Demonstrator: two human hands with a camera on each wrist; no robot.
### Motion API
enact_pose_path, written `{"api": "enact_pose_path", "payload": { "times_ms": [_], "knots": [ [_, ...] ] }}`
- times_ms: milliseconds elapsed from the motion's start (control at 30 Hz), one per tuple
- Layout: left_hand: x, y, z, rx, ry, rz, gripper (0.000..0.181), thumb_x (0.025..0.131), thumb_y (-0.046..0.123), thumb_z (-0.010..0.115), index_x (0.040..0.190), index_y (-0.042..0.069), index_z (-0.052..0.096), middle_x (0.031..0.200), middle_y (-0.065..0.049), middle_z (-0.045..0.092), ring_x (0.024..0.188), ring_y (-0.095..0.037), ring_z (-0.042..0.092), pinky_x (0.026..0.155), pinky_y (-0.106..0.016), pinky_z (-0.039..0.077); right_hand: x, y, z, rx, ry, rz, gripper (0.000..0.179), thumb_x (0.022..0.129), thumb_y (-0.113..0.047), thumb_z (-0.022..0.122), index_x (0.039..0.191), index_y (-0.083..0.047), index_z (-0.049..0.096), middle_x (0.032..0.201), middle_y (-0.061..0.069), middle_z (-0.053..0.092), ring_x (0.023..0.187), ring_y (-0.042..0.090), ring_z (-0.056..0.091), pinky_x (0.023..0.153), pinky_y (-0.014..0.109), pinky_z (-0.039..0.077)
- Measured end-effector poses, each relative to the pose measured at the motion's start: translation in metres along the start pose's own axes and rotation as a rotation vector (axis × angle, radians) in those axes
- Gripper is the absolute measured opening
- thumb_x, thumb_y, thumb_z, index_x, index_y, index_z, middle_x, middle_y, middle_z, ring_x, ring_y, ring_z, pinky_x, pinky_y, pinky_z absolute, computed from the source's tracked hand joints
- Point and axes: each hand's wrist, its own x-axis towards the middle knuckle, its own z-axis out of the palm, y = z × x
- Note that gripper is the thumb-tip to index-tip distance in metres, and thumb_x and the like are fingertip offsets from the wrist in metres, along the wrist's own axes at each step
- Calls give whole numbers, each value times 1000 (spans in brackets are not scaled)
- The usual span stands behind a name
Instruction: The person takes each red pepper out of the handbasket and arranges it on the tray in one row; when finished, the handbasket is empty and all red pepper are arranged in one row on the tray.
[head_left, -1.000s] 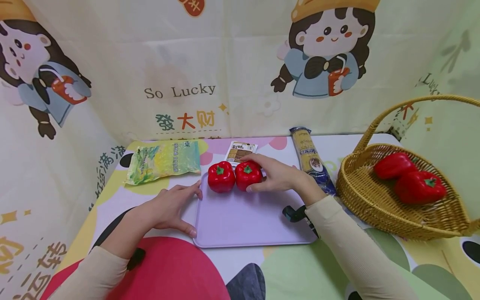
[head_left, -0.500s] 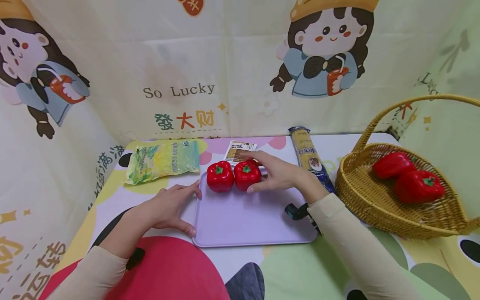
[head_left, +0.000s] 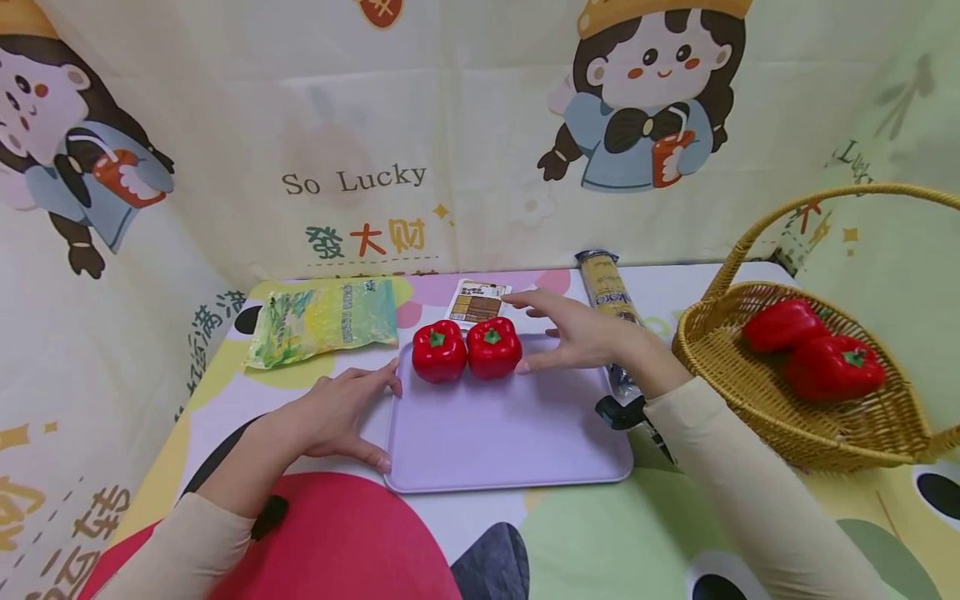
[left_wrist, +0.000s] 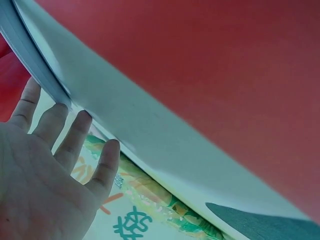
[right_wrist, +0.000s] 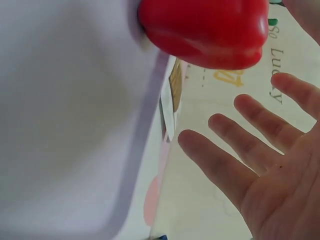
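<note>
Two red bell peppers stand side by side at the back left of a lilac tray (head_left: 510,450): a left pepper (head_left: 439,352) and a right pepper (head_left: 494,348). My left hand (head_left: 337,417) rests at the tray's left side, thumb and fingertips at its rim. In the left wrist view its fingers (left_wrist: 72,145) reach out to the edge. My right hand (head_left: 581,333) hovers over the tray's back right, just right of the right pepper, holding nothing. Its fingers (right_wrist: 220,165) are spread apart in the right wrist view, clear of the pepper (right_wrist: 205,30).
A wicker basket (head_left: 720,400) with a tall handle stands at right, two more red bell peppers (head_left: 832,367) inside. Behind the tray lie a yellow-green bag (head_left: 322,325), a small brown-and-white packet (head_left: 476,302) and a long blue-and-gold packet (head_left: 603,283), partly behind my right arm.
My right hand has let go of the right pepper and moved off to the right, its fingers opening. The peppers stay on the tray, and my left hand has not moved.
</note>
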Motion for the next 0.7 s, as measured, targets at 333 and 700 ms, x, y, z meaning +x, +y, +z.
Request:
{"api": "enact_pose_path", "payload": {
  "times_ms": [333,700],
  "knots": [
    [1,-1,-1,6,-10,-10,95,54,75,87,131,34,51,164,-7,36,142,-37,40,103,-66,42,-16,4,-11,-26,28,3,90,84,-44,84,157,-24,37,158,5,40,143,35,42,109,62,44],
    [0,-2,-1,0,-8,-11,96,53,75,87,132,34,50,164,-6,37,142,-35,41,104,-66,43,-35,6,-30,-112,46,39,86,85,-46,83,155,-18,42,157,4,44,143,33,43,107,63,44]
  ]
}}
